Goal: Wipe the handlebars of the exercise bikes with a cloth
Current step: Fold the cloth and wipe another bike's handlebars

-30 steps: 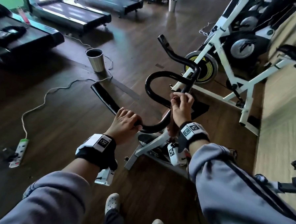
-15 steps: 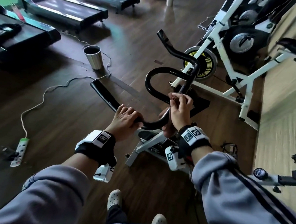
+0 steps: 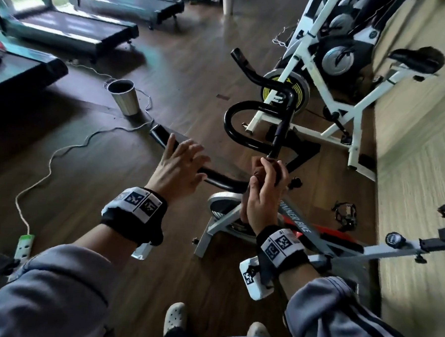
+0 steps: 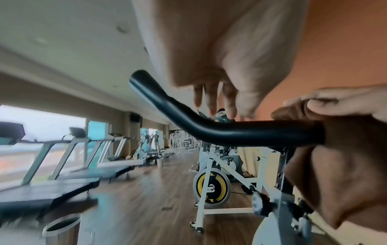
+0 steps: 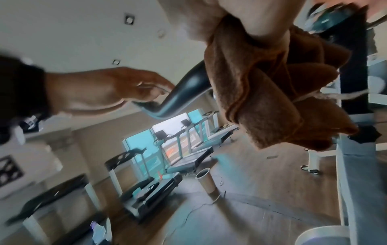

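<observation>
The near bike's black handlebars (image 3: 243, 141) curve in front of me. My left hand (image 3: 186, 156) hovers over the left bar (image 3: 160, 135) with its fingers spread and straight, holding nothing. In the left wrist view those fingers (image 4: 215, 99) hang just above the bar (image 4: 230, 131). My right hand (image 3: 268, 176) grips a brown cloth (image 5: 261, 86) wrapped round the bar at the centre, near the stem. The cloth (image 4: 335, 165) hangs down below that grip.
A steel bin (image 3: 123, 96) and a white cable running to a power strip (image 3: 24, 245) lie on the wooden floor at left. Treadmills (image 3: 68, 31) stand beyond. A white exercise bike (image 3: 324, 78) is behind the handlebars, with a wall (image 3: 422, 178) on the right.
My left hand has let go of the left bar and opened, with fingers now spread above it. My right hand keeps its grip with the cloth near the stem.
</observation>
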